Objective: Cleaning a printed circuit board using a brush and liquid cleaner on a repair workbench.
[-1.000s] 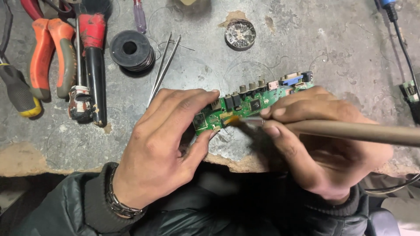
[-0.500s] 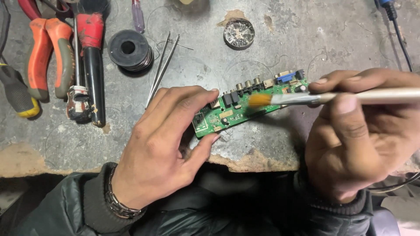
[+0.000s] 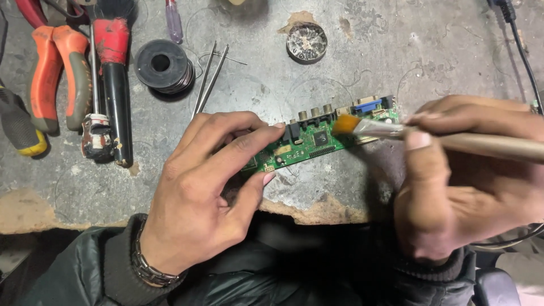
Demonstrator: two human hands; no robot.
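Observation:
A green circuit board [image 3: 317, 140] with a row of connectors and a blue port lies tilted on the grey workbench [image 3: 351, 73]. My left hand [image 3: 204, 187] pins its left end, fingers on top and thumb at the near edge. My right hand [image 3: 470, 175] holds a wooden-handled paintbrush [image 3: 453, 140]. Its orange bristles rest on the right part of the board, next to the blue port.
At the left lie orange-handled pliers [image 3: 56, 73], a red and black tool [image 3: 113, 85] and a yellow-tipped handle [image 3: 22, 127]. A black solder spool [image 3: 163, 65], metal tweezers [image 3: 208, 79] and a small round tin [image 3: 306, 42] sit behind the board. A black cable [image 3: 524, 51] runs down the right.
The brush has swept rightward along the board, from its left-middle to the right end by the blue port. My right hand moved right and up with it. The left hand stayed put.

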